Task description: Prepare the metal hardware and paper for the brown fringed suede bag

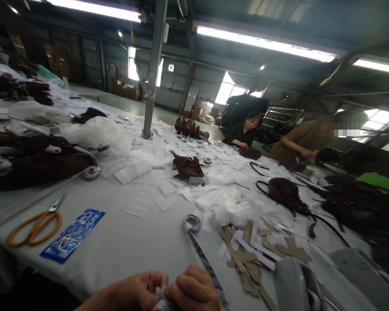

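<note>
At the bottom edge of the view my left hand point(134, 291) and my right hand point(194, 290) are pressed together, fingers curled, pinching a small whitish piece point(160, 302) between them. A grey tape strip point(202, 252) runs from a small roll point(192, 222) on the white table point(129, 242) down past my right hand. Most of what I pinch is hidden by my fingers.
Orange-handled scissors point(35, 224) and a blue printed card point(73, 234) lie at the left. Brown and white paper strips point(256, 252) lie at the right. Dark brown tasselled bags point(187, 166) and white wrappers cover the table. Two people point(298, 142) work at the far side. A steel post point(154, 69) stands mid-table.
</note>
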The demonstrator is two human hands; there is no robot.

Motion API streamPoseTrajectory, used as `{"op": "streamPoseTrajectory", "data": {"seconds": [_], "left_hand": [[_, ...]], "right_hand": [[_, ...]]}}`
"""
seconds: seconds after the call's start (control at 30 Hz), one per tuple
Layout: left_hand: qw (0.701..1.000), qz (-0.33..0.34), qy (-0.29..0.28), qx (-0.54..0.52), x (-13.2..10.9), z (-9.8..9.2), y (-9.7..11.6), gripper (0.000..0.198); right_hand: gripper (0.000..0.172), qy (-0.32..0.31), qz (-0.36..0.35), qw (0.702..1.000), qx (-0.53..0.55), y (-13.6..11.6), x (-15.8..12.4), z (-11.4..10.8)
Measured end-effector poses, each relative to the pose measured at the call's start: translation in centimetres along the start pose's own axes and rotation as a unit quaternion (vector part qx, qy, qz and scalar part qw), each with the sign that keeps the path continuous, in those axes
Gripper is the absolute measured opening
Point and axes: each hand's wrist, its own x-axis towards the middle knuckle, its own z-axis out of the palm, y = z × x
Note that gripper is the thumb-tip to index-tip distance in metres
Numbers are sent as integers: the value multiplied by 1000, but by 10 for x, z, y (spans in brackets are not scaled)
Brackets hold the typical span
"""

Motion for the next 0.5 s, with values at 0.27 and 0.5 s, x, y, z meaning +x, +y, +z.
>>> {"op": "streamPoseTrajectory", "data": {"seconds": [0.27, 0.5], "left_hand": [[999, 0, -46, -3, -3, 38, 18, 26], [991, 88, 57, 81, 10, 15, 17, 39]], "right_hand": [[29, -10, 10, 1000, 4, 15, -9, 8], [38, 85, 199, 975, 49, 21, -39, 21]]}}
